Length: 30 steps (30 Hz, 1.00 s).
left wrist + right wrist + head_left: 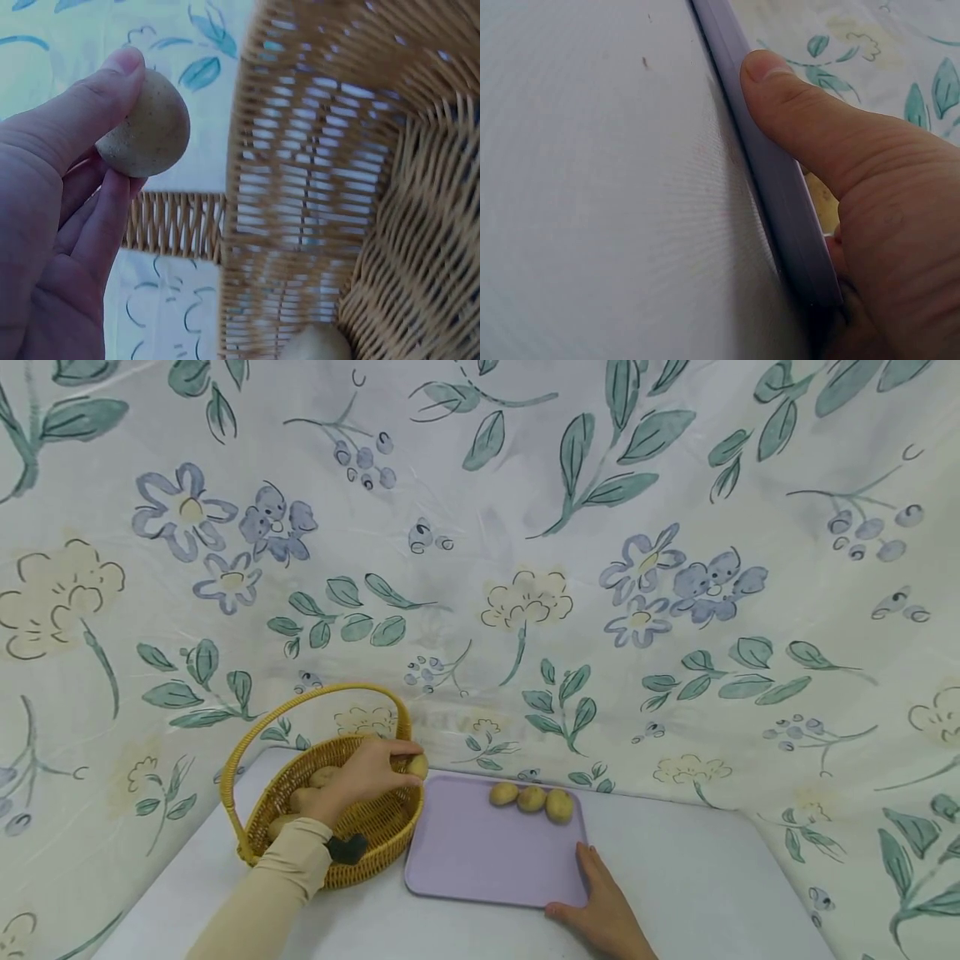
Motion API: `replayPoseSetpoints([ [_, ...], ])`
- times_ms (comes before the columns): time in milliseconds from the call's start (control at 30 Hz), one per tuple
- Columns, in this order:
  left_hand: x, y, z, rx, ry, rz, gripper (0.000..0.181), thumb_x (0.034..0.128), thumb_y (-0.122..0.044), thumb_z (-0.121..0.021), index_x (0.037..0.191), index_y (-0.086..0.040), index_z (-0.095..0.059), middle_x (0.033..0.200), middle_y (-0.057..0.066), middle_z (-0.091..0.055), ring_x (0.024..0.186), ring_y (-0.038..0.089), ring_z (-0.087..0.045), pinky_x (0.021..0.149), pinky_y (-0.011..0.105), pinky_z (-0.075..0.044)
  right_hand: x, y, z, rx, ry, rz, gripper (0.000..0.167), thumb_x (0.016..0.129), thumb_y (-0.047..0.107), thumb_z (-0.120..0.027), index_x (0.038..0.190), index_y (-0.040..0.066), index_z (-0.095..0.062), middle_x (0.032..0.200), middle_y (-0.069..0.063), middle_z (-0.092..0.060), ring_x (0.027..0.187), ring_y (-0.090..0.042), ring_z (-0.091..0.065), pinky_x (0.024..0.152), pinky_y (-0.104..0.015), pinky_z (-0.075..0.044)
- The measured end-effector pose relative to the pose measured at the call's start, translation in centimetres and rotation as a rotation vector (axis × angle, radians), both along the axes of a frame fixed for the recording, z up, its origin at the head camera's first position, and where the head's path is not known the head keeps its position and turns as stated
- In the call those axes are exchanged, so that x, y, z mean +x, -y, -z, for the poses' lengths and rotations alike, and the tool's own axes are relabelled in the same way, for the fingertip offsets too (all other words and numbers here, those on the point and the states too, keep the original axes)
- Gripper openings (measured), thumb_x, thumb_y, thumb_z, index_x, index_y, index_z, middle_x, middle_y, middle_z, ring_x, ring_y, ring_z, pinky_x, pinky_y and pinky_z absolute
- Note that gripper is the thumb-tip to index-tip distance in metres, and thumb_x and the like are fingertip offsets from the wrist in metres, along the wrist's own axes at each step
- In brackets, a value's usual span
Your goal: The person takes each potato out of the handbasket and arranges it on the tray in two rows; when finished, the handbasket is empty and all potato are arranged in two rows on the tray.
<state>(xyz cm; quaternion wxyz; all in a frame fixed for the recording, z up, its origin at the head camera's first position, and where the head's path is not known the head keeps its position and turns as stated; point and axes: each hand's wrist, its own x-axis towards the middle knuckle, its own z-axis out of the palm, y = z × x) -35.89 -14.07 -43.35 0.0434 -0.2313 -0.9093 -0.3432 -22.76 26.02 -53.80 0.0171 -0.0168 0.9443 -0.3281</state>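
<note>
My left hand (372, 770) pinches a small potato (154, 127) between thumb and fingers, above the right rim of the wicker basket (352, 870). More potatoes (325, 776) lie inside the basket on its left side, partly hidden by the hand and forearm. To the right is a lilac tray (491, 860) with three potatoes (532, 799) in a row near its far right corner. My right hand (603, 906) holds the near right corner of the tray, thumb against the front edge and fingers along the right edge. In the right wrist view the thumb (802, 101) presses the tray's outer wall.
The basket's tall arched handle (300, 697) rises over it. Basket and tray stand close together on a white table (675, 868). A floral cloth (480, 568) hangs behind the table and along its sides. A dark strap piece (348, 849) shows at the left wrist.
</note>
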Motion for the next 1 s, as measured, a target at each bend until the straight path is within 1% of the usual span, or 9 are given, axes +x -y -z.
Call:
replayPoseSetpoints([
  [133,0.0,-1.1,-0.1,0.021,0.017,0.006,0.053,0.0819,-0.029,-0.087,0.130,-0.011,-0.071,0.124,0.009,-0.074,0.114,0.026,-0.069,0.097,0.043,-0.059,-0.1,0.0,0.2,0.004,-0.005,0.001,0.120,0.070,0.056,-0.087,0.157,-0.004,-0.031,0.163,-0.028,-0.029,0.152,-0.049,-0.025,0.123,-0.061,-0.026],
  [233,0.0,-2.0,0.0,0.025,0.001,0.017,0.052,0.0815,-0.030,-0.087,0.129,-0.012,-0.072,0.123,0.007,-0.074,0.113,0.026,-0.070,0.096,0.043,-0.059,-0.1,-0.1,0.3,0.006,-0.012,0.000,0.120,0.070,0.056,-0.087,0.157,-0.005,-0.031,0.163,-0.029,-0.029,0.152,-0.049,-0.025,0.123,-0.061,-0.027],
  [333,-0.2,-2.8,0.2,0.041,-0.026,0.044,0.050,0.0817,-0.028,-0.087,0.127,-0.011,-0.073,0.123,0.007,-0.075,0.113,0.027,-0.070,0.097,0.043,-0.059,-0.1,-0.1,0.4,0.006,-0.009,0.002,0.120,0.070,0.057,-0.087,0.157,-0.005,-0.031,0.163,-0.029,-0.029,0.152,-0.049,-0.024,0.123,-0.061,-0.026],
  [433,-0.1,-3.8,0.2,0.061,-0.030,0.053,0.049,0.0815,-0.026,-0.087,0.126,-0.010,-0.073,0.124,0.008,-0.074,0.115,0.028,-0.070,0.100,0.043,-0.058,-0.1,-0.1,0.4,-0.004,-0.013,0.002,0.120,0.070,0.057,-0.087,0.157,-0.005,-0.032,0.163,-0.028,-0.029,0.152,-0.049,-0.024,0.123,-0.061,-0.026],
  [600,0.2,-5.4,0.0,0.094,-0.014,0.041,0.051,0.0809,-0.025,-0.088,0.127,-0.009,-0.073,0.127,0.010,-0.073,0.118,0.030,-0.069,0.102,0.042,-0.057,0.0,-0.1,0.3,-0.008,-0.019,-0.005,0.119,0.070,0.055,-0.088,0.157,-0.005,-0.031,0.163,-0.028,-0.029,0.152,-0.049,-0.024,0.123,-0.061,-0.025],
  [700,0.0,-6.4,0.1,0.118,-0.003,0.033,0.050,0.0813,-0.022,-0.088,0.127,-0.008,-0.072,0.128,0.010,-0.073,0.119,0.029,-0.069,0.104,0.042,-0.056,0.0,-0.2,0.3,-0.013,-0.024,-0.005,0.119,0.070,0.055,-0.088,0.157,-0.005,-0.031,0.163,-0.028,-0.029,0.152,-0.048,-0.024,0.123,-0.060,-0.025],
  [767,-0.1,-7.0,0.1,0.137,-0.010,0.029,0.051,0.0808,-0.021,-0.088,0.127,-0.007,-0.072,0.128,0.010,-0.072,0.120,0.029,-0.068,0.104,0.041,-0.056,-0.1,-0.2,0.4,-0.016,-0.026,-0.005,0.119,0.070,0.055,-0.088,0.157,-0.004,-0.031,0.164,-0.028,-0.029,0.152,-0.048,-0.024,0.123,-0.060,-0.025],
  [900,-0.3,-8.0,0.5,0.154,-0.027,0.028,0.048,0.0808,-0.018,-0.088,0.125,-0.006,-0.073,0.127,0.010,-0.072,0.119,0.029,-0.068,0.103,0.040,-0.057,-0.2,-0.1,0.3,-0.009,-0.024,-0.006,0.119,0.070,0.054,-0.088,0.157,-0.005,-0.032,0.163,-0.028,-0.029,0.152,-0.048,-0.024,0.123,-0.060,-0.025],
  [1000,-0.5,-8.7,1.1,0.166,0.005,0.023,0.050,0.0812,-0.017,-0.087,0.127,-0.005,-0.072,0.128,0.010,-0.072,0.120,0.029,-0.067,0.103,0.040,-0.057,-0.1,-0.1,0.3,-0.011,-0.021,-0.009,0.119,0.070,0.053,-0.088,0.157,-0.005,-0.032,0.163,-0.028,-0.029,0.152,-0.049,-0.024,0.123,-0.061,-0.025],
])
